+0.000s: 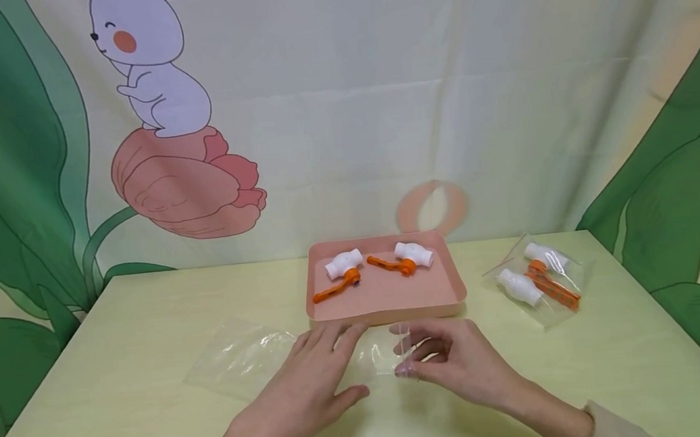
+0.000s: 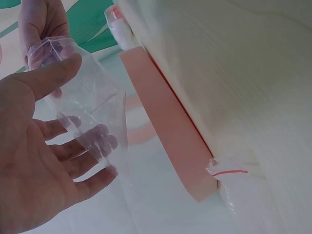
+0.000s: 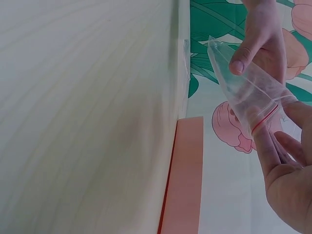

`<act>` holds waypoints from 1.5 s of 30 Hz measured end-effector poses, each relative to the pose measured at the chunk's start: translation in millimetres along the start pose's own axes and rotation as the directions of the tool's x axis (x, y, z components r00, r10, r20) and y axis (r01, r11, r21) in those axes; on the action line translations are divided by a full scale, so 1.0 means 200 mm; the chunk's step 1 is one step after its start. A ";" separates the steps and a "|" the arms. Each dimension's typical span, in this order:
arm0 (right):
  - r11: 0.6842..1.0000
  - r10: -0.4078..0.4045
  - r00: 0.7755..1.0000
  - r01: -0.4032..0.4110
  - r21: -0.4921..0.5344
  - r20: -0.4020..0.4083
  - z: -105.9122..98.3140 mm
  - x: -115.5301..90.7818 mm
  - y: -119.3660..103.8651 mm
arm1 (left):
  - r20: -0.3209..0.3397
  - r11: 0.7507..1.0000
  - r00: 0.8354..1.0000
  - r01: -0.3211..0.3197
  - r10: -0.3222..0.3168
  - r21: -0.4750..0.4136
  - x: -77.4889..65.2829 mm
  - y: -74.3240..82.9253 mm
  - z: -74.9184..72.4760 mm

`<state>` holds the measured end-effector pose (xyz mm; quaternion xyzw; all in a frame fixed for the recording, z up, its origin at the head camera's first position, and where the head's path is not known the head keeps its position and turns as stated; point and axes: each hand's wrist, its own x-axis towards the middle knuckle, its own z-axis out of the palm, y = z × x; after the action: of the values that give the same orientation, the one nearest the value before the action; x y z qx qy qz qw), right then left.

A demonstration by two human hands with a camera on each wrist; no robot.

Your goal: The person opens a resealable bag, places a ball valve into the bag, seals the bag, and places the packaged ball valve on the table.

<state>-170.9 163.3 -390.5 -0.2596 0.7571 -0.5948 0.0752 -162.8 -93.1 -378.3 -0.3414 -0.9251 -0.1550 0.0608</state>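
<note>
Your right hand, at lower centre-right of the head view, grips a clear bag at its mouth, the fingers bent and the fingertips within the opening beside its red strip. Your left hand, left of it, has its fingers loosely extended against the bag's other end, thumb apart from them. The bag hangs between both hands, raised above the pale table.

Just beyond your fingertips, at the middle of the frame, the pink tray stands nearest in your way. In it lie two white valves with orange handles: the left valve and the right valve, apart from each other. Left of centre, a flat bag lies on the table, its right end covered by your left hand. At the right, a filled bag holds two more white valves with orange handles; marks on those handles are too small to read. Behind everything hangs a cloth, printed with a rabbit on a pink flower at upper left.
</note>
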 end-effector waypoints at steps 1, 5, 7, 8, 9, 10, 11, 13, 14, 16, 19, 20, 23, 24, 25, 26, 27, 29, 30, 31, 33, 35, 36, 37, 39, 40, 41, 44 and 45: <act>1.000 -0.002 1.000 0.002 0.000 0.002 0.00 0.00 0.00 | -0.001 1.000 1.000 -0.001 0.001 -0.002 0.00 0.00 0.00; 1.000 -0.014 1.000 0.014 -0.004 0.009 0.01 0.00 0.00 | -0.011 1.000 1.000 -0.007 0.007 0.013 0.00 0.01 0.00; 1.000 -0.023 1.000 0.023 0.001 0.016 0.01 0.00 -0.01 | -0.014 1.000 1.000 -0.010 0.010 0.023 0.00 0.01 0.00; 1.000 -0.031 0.999 0.031 -0.001 0.017 0.01 0.00 -0.01 | -0.015 1.000 1.000 -0.011 0.011 0.026 0.00 0.01 0.00; 0.999 -0.040 0.999 0.040 -0.003 0.019 0.01 0.00 -0.01 | -0.015 1.000 1.000 -0.011 0.011 0.026 0.00 0.01 0.00; 0.999 -0.051 0.998 0.052 -0.008 0.022 0.02 0.00 -0.01 | -0.015 1.000 1.000 -0.010 0.011 0.026 0.00 0.01 0.00; 0.998 -0.066 0.997 0.066 -0.015 0.026 0.02 0.00 -0.01 | -0.015 1.000 1.000 -0.010 0.011 0.026 0.00 0.01 0.00; 0.995 -0.097 0.995 0.098 -0.033 0.030 0.02 0.00 0.00 | -0.015 1.000 1.000 -0.009 0.010 0.024 0.00 0.01 0.00; 0.993 -0.109 0.994 0.110 -0.044 0.031 0.01 0.00 0.00 | -0.014 1.000 1.000 -0.008 0.009 0.024 0.00 0.00 0.00; 0.989 -0.131 0.991 0.133 -0.059 0.031 0.01 0.00 0.00 | -0.013 1.000 1.000 -0.003 0.003 0.020 0.00 0.00 0.00; 0.983 -0.163 0.987 0.163 -0.079 0.013 0.00 0.00 -0.01 | -0.011 1.000 1.000 0.009 -0.009 0.013 0.00 0.00 0.00; 0.982 -0.170 0.985 0.169 -0.084 0.003 -0.01 0.00 -0.01 | -0.011 1.000 1.000 0.014 -0.014 0.011 0.00 0.00 0.00; 0.978 -0.185 0.982 0.181 -0.099 -0.033 -0.03 0.01 -0.02 | -0.022 1.000 1.000 0.021 -0.021 0.009 0.00 -0.01 0.00; 0.978 -0.185 0.982 0.179 -0.108 -0.045 -0.04 0.02 -0.02 | -0.026 1.000 0.999 0.023 -0.022 0.009 -0.01 -0.01 0.00; 0.978 -0.182 0.981 0.174 -0.119 -0.060 -0.05 0.02 -0.03 | -0.029 1.000 0.999 0.023 -0.023 0.012 -0.01 -0.01 0.00; 0.977 -0.179 0.981 0.169 -0.133 -0.075 -0.05 0.03 -0.03 | -0.032 1.000 0.999 0.022 -0.021 0.015 -0.01 -0.01 0.00; 0.975 -0.177 0.980 0.163 -0.149 -0.090 -0.06 0.04 -0.03 | -0.035 1.000 0.999 0.021 -0.020 0.018 -0.01 -0.01 0.00; 0.971 -0.172 0.978 0.149 -0.187 -0.116 -0.08 0.06 -0.04 | -0.035 1.000 0.999 0.022 -0.021 0.018 -0.01 -0.01 0.00; 0.969 -0.169 0.977 0.141 -0.204 -0.128 -0.09 0.07 -0.04 | -0.034 1.000 0.999 0.022 -0.021 0.017 -0.01 -0.01 0.00; 0.967 -0.164 0.977 0.132 -0.216 -0.138 -0.09 0.08 -0.04 | -0.033 1.000 0.999 0.022 -0.022 0.015 -0.01 -0.01 0.00; 0.967 -0.150 0.977 0.113 -0.229 -0.153 -0.11 0.10 -0.03 | -0.030 1.000 0.999 0.023 -0.023 0.010 -0.01 -0.01 0.00; 0.967 -0.131 0.977 0.089 -0.237 -0.169 -0.13 0.13 -0.02 | -0.024 1.000 0.999 0.026 -0.025 0.005 -0.01 -0.01 0.00; 0.967 -0.121 0.977 0.076 -0.242 -0.177 -0.14 0.15 -0.01 | -0.022 1.000 0.999 0.025 -0.025 0.005 -0.01 -0.01 0.00; 0.966 -0.114 0.976 0.065 -0.252 -0.185 -0.15 0.16 0.00 | -0.019 1.000 0.999 0.026 -0.026 0.004 -0.01 -0.01 0.00; 0.959 -0.102 0.975 0.043 -0.280 -0.199 -0.17 0.19 0.02 | -0.015 1.000 1.000 0.026 -0.026 0.006 0.00 -0.01 0.00; 0.955 -0.095 0.974 0.031 -0.296 -0.204 -0.18 0.20 0.03 | -0.013 1.000 1.000 0.026 -0.026 0.006 0.00 -0.01 0.00; 0.949 -0.093 0.974 0.024 -0.315 -0.204 -0.19 0.21 0.04 | -0.011 1.000 1.000 0.026 -0.026 0.007 0.00 -0.01 0.00; 0.930 -0.088 0.978 0.013 -0.367 -0.190 -0.21 0.25 0.07 | -0.014 1.000 1.000 0.021 -0.021 0.007 -0.01 -0.01 0.00; 0.924 -0.084 0.980 0.008 -0.383 -0.181 -0.22 0.26 0.08 | -0.015 1.000 1.000 0.020 -0.020 0.005 -0.01 -0.01 0.00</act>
<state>-239.6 178.7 -383.0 -0.2277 0.8553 -0.4609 -0.0646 -162.1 -95.1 -379.0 -0.3309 -0.9283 -0.1558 0.0670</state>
